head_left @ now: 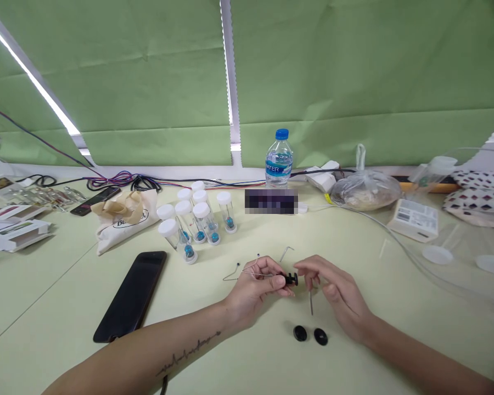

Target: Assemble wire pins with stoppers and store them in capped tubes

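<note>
My left hand (257,288) pinches a small black spool-shaped part (290,279) between thumb and fingers. A thin bent wire (251,270) with small dark tips sticks out to the left behind that hand. Close by on the right, my right hand (341,293) has its fingers bent, thumb and index apart. A thin metal rod (312,303) points down from its curled fingers and seems held there; its upper end is hidden. Below lie two black round caps (300,333), side by side on the table. An L-shaped metal piece (286,252) rests just beyond my hands.
Several clear tubes with white lids (188,252) stand beyond my left hand, blue beads inside. A black phone (130,296) lies left. Behind are a cloth pouch (125,219), a water bottle (279,162) and a plastic bag (366,189). A pale cable (389,227) crosses the right side.
</note>
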{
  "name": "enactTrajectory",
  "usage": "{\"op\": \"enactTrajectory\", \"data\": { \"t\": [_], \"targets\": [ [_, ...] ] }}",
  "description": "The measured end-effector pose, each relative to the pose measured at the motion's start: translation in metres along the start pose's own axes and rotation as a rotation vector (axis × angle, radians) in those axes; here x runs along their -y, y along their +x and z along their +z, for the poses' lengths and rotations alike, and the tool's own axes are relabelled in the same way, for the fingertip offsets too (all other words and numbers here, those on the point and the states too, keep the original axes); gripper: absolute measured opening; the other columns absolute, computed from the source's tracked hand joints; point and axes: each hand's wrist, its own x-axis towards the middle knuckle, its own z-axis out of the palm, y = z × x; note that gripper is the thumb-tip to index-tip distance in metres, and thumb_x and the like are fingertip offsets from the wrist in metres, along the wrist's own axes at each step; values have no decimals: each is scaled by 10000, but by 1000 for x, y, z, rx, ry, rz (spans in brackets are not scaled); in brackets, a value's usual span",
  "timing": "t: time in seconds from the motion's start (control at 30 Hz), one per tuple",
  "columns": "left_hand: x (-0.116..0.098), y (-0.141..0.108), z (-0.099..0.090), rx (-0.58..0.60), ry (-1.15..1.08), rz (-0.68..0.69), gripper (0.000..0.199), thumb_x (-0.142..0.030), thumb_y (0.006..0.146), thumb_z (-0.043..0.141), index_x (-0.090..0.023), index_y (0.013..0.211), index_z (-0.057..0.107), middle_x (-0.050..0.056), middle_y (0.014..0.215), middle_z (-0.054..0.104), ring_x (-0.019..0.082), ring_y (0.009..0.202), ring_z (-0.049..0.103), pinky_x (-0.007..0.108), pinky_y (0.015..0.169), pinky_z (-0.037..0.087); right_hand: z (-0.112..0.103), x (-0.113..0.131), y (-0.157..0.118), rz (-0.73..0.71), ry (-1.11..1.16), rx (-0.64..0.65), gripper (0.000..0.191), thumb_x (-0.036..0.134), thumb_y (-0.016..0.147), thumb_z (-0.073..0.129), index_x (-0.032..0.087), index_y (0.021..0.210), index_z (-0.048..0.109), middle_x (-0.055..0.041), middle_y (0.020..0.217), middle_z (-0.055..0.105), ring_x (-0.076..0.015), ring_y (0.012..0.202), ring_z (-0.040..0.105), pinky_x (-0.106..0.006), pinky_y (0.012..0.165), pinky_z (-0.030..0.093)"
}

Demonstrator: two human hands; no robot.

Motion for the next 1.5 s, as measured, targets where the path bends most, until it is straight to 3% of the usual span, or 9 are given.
{"op": "enactTrajectory", "data": {
  "t": [1.5],
  "targets": [
    [-1,-1,2,0,11,23,279,-243,635,834,-116,736,607,24,667,684,103,596,659,193,649,486,0,-3,-4,-15,1,-8,504,546,977,238,217,1165,570,-76,893,560,-182,678,518,-331,605,435]
  ]
}}
